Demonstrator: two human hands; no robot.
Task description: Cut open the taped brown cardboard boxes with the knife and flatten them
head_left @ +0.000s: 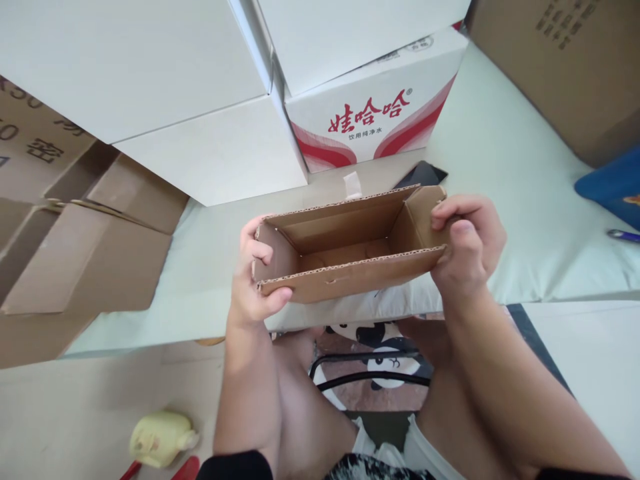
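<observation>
Left grip (257, 270) and right grip (467, 240) clasp opposite ends of an open-topped cardboard box (353, 283) by the worktop (545, 267)'s near edge.

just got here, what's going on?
Someone's left hand and right hand grip an open cardboard box, one at each end. Its open top faces the camera, over the near side of a table with a pale cover. Beyond it stands a white carton with red print.

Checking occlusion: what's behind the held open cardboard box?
Behind the cardboard box: a white strip, a dark object and a red-lettered carton. The box covers the dark object's near part.
</observation>
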